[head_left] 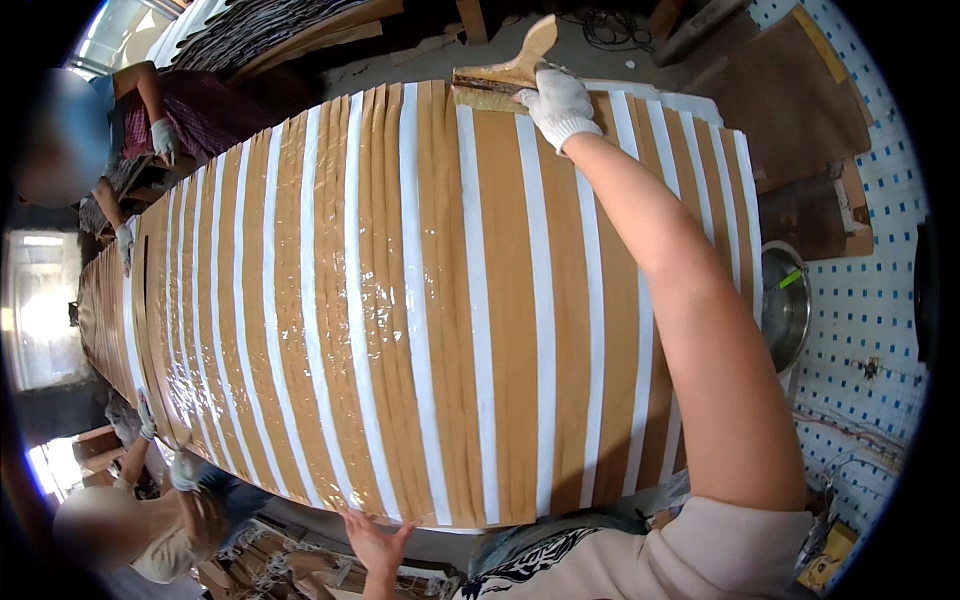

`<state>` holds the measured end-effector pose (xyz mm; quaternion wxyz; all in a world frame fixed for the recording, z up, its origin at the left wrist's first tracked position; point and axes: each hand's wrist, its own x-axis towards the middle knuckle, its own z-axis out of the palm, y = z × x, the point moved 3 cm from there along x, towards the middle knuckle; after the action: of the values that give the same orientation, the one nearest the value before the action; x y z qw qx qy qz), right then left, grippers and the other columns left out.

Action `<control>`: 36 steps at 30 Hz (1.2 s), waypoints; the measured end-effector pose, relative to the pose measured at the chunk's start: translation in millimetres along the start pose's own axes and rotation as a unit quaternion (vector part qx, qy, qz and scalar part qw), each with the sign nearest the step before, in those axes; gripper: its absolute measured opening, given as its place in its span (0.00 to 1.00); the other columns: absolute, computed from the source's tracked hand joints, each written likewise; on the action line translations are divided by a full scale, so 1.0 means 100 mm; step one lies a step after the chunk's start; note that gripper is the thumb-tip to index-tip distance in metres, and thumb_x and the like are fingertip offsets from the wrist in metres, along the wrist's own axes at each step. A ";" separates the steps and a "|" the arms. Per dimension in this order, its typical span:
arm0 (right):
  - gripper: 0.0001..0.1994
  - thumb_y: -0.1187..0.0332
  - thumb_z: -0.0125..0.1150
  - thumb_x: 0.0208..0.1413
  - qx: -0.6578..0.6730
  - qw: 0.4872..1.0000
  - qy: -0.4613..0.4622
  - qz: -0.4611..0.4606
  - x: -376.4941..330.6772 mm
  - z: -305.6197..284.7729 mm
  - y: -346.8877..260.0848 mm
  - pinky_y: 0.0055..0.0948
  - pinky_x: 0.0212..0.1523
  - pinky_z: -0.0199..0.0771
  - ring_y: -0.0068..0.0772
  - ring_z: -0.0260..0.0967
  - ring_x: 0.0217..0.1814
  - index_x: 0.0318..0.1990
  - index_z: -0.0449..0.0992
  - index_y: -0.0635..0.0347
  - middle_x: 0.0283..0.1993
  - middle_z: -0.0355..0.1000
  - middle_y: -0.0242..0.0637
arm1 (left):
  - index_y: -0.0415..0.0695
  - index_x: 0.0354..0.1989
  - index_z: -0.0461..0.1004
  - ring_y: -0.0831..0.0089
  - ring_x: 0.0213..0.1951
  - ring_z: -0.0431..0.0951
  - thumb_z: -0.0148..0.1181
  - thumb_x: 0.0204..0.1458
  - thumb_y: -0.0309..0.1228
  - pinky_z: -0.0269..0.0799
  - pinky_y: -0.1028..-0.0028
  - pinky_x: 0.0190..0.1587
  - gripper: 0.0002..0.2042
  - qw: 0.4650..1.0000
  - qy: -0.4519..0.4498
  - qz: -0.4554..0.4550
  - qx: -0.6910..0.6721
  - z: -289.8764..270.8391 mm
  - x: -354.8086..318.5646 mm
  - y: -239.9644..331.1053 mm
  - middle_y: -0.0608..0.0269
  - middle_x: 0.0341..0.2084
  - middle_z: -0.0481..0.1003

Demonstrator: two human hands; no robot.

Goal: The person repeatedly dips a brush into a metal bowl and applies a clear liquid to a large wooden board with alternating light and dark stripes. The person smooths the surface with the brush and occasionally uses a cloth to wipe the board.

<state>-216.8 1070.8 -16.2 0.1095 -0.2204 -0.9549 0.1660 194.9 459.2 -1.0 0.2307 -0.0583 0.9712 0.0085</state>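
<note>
A long table is covered by brown strips [505, 250] alternating with white bands [540, 280]. The brown and white surface looks wet and glossy on the left half and matte on the right. At its far edge, my right hand [562, 102], in a white knit glove, grips a wide flat brush [520, 68] with a wooden handle. The brush's pale bristles rest on the strips at that edge. My left hand [375, 543] is bare, fingers spread, its tips touching the near edge of the covered surface.
A metal bowl [786, 305] with a bright green thing in it stands off the table's right end. Two people with gloved hands [165, 140] work along the left end. Dark stacked strips [270, 35] lie behind, and a brown board [790, 100] stands at the far right.
</note>
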 end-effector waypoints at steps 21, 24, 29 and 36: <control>0.27 0.54 0.74 0.46 0.192 0.962 -0.058 -0.185 0.09 -0.13 -1.29 0.40 0.53 0.72 0.50 0.74 0.49 0.49 0.75 0.62 0.44 0.77 0.50 | 0.14 0.61 0.52 0.31 0.67 0.54 0.78 0.24 0.58 0.57 0.57 0.67 0.65 1.000 0.003 -0.025 0.001 0.02 -0.10 -0.02 0.17 0.61 0.56; 0.26 0.55 0.73 0.47 0.120 0.983 0.003 -0.137 0.09 0.38 -1.28 0.43 0.56 0.72 0.51 0.74 0.52 0.49 0.74 0.60 0.45 0.76 0.52 | 0.14 0.61 0.52 0.31 0.67 0.54 0.78 0.25 0.57 0.57 0.57 0.67 0.65 1.000 0.015 -0.009 -0.019 0.00 -0.01 0.01 0.17 0.62 0.54; 0.21 0.57 0.70 0.51 0.099 0.987 0.056 -0.117 0.38 0.06 -1.71 0.43 0.54 0.72 0.51 0.74 0.51 0.48 0.75 0.58 0.47 0.77 0.48 | 0.15 0.62 0.51 0.31 0.68 0.52 0.78 0.25 0.56 0.57 0.57 0.67 0.64 0.998 0.030 -0.016 -0.045 0.04 -0.07 -0.01 0.17 0.63 0.52; 0.27 0.58 0.70 0.51 0.133 0.979 0.003 -0.155 0.07 0.45 -1.93 0.42 0.54 0.72 0.52 0.73 0.54 0.57 0.71 0.58 0.49 0.77 0.49 | 0.14 0.61 0.51 0.28 0.67 0.52 0.76 0.27 0.59 0.56 0.55 0.68 0.64 0.998 0.017 -0.019 -0.060 0.05 -0.11 -0.06 0.15 0.62 0.52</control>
<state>-310.2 898.1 14.2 0.1650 -0.0539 -0.9466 0.2718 207.8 454.3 -0.8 0.2104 -0.0910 0.9714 0.0612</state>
